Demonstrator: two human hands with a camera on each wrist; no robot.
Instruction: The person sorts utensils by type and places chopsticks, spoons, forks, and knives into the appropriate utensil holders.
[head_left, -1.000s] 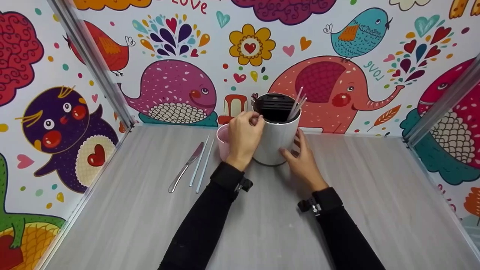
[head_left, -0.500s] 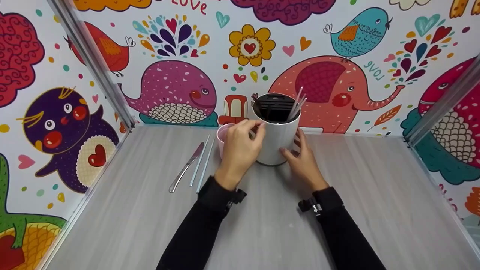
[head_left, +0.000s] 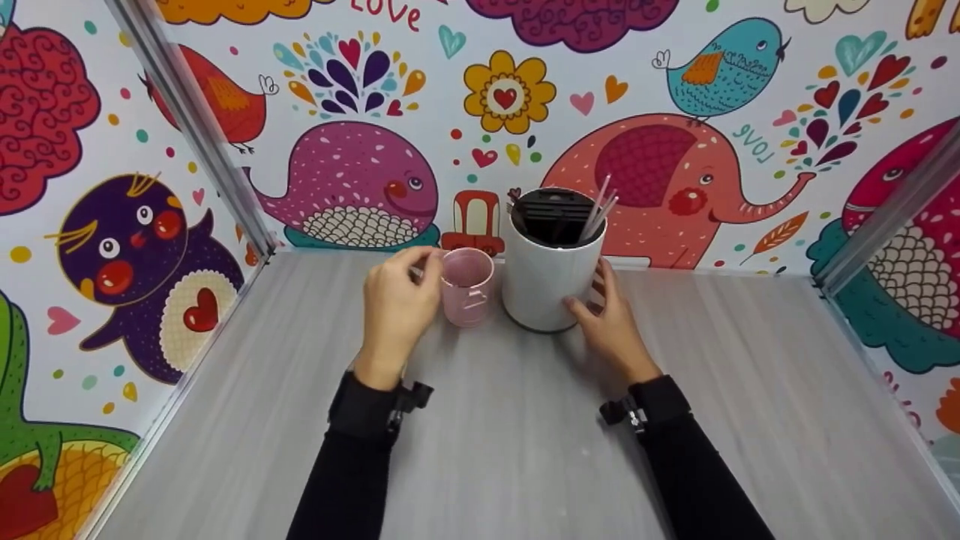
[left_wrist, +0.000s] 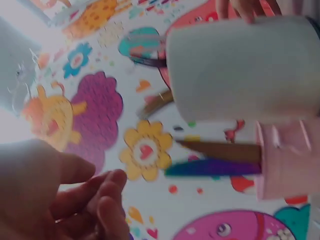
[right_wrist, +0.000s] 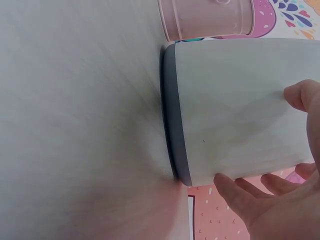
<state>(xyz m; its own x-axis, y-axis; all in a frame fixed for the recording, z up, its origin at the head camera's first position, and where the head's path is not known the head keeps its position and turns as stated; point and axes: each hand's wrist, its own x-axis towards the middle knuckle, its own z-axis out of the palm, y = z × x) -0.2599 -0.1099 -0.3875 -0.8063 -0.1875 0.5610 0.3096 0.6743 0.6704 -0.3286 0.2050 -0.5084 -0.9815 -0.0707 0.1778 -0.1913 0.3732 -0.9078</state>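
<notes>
A white round utensil holder point(head_left: 551, 281) with a black slotted insert stands upright near the back wall. Several thin clear straws point(head_left: 602, 210) stick out at its right rim. My right hand point(head_left: 616, 330) grips its right side, thumb in front, fingers round the side. Left of it stands a pink mug point(head_left: 469, 296), handle toward me. My left hand point(head_left: 397, 311) hovers at the mug's left, loosely curled, with nothing seen between thumb and fingers. In the left wrist view, a brown blade shape point(left_wrist: 225, 150) and a blue-purple one point(left_wrist: 215, 167) rise at the mug's rim; the head view does not show them.
The grey wood-look tabletop point(head_left: 495, 465) extends toward me. A patterned back wall point(head_left: 585, 60) stands close behind the holder and mug. Metal corner posts, the left post point(head_left: 199, 127) and right post point(head_left: 892, 210), bound the space.
My left hand has moved from the holder's front rim left past the mug, uncovering it. The table knife and two straws lying at left are now out of sight. My right hand stays put.
</notes>
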